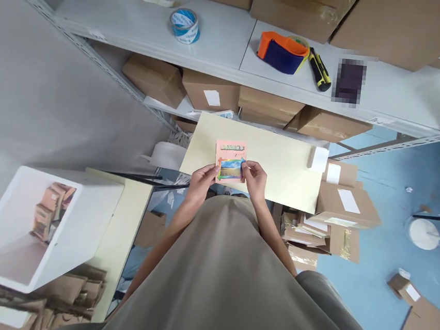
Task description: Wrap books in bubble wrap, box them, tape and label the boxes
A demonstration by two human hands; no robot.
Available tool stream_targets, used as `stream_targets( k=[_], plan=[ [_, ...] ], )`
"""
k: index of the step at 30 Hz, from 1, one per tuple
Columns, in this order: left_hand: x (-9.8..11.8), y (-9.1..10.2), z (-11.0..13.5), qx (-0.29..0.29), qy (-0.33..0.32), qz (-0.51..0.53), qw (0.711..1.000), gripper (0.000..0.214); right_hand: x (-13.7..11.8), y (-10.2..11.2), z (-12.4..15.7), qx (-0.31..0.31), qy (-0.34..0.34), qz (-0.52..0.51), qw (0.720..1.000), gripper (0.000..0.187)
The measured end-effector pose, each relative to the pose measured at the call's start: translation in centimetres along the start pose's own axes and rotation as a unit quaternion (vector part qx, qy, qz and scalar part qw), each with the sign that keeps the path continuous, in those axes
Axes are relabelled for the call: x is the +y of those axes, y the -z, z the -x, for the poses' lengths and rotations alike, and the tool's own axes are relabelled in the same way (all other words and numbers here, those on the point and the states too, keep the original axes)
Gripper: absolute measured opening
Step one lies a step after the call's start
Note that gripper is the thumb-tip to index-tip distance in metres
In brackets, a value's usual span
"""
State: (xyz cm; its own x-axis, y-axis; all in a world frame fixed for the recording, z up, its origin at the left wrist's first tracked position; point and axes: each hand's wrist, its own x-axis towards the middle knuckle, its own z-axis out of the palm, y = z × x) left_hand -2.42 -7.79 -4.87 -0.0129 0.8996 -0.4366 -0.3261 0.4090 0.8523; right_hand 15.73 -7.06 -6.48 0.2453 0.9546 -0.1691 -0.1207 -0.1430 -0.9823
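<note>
Between both hands, above the near edge of a pale yellow tabletop (282,166), is a small pink booklet or packet (231,153) with a landscape picture in a rainbow-coloured frame and a printed title along its top. My left hand (202,180) pinches its lower left edge, thumb on the front. My right hand (255,180) grips its right edge with thumb and fingers. The front faces up towards me; the fingers behind it are partly hidden. At the table's right end stands a small white box (318,159).
A grey shelf (220,38) ahead carries a blue-and-white tape roll (184,25), an orange-and-navy band (281,53), a yellow-and-black box cutter (320,70) and cardboard boxes. At left, a white bin (94,220) holds several pink packets (46,210). Cardboard boxes (346,204) stand at right.
</note>
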Motion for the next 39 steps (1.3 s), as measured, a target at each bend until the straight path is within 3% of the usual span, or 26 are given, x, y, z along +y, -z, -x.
stream_targets(
  k=[4, 7, 11, 16, 22, 27, 30, 36, 39],
  plan=[
    [0.5, -0.8, 0.2, 0.031, -0.051, -0.023, 0.998, 0.058, -0.8, -0.2, -0.5, 0.007, 0.105, 0.109, 0.988, 0.034],
    [0.6, -1.2, 0.6, 0.053, -0.114, -0.078, 0.989, 0.053, -1.8, -1.0, 0.0, -0.026, 0.171, 0.175, 0.969, 0.025],
    [0.6, -2.1, 2.0, 0.067, -0.186, -0.169, 0.965, 0.04, -2.7, -2.8, 1.2, -0.079, 0.113, 0.149, 0.979, 0.045],
    [1.0, -2.5, 3.4, 0.005, -0.235, -0.216, 0.948, 0.035, -3.4, -3.1, 0.7, -0.035, 0.083, 0.122, 0.988, 0.042],
    [1.0, -0.1, 1.6, 0.099, -0.227, -0.164, 0.955, 0.046, -3.4, -1.8, -1.0, -0.025, 0.04, 0.058, 0.997, 0.046],
    [-0.1, 0.2, 0.1, 0.032, -0.086, -0.056, 0.994, 0.047, -2.7, -1.8, -1.4, -0.06, 0.014, 0.019, 0.998, 0.046],
    [-0.7, -0.4, -0.1, 0.02, -0.053, -0.008, 0.998, 0.042, -2.4, -1.9, -1.9, -0.07, -0.001, 0.015, 0.997, 0.05],
    [-0.4, -0.9, -0.4, 0.094, -0.124, -0.077, 0.985, 0.037, -2.4, -1.8, -2.6, 0.003, 0.048, 0.081, 0.996, 0.061],
    [0.1, -1.4, -0.3, 0.105, -0.184, -0.156, 0.965, 0.03, -2.6, -2.4, -1.9, -0.036, 0.037, 0.076, 0.996, 0.057]
  ],
)
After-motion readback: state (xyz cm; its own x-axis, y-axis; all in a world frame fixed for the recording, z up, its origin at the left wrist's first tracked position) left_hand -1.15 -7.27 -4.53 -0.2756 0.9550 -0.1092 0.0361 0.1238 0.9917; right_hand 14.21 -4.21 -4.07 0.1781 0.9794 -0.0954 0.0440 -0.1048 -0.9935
